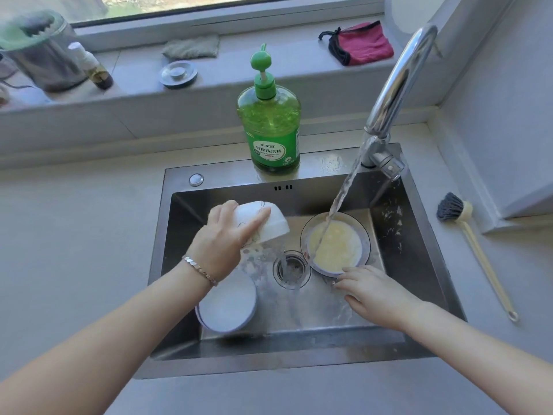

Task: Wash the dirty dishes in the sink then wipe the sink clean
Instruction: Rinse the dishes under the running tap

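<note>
My left hand [223,235] grips the tipped white bowl [266,220] centre-left, over the sink [419,265]. Right hand [377,295] fingertips sit at the plate [336,244] rim centre-right, grip unclear. Best to tilt the plate under the water stream [341,193] so the yellow residue drains.

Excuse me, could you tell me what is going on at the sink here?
A person is washing dishes. The left hand grips a white bowl, tipped on its side over the sink. The right hand holds the near rim of a plate under the running tap, and yellowish water pools in it. More white dishes wait in the sink's near left corner. The soap bottle stands on the sink's back edge; a brush lies on the counter.
</note>
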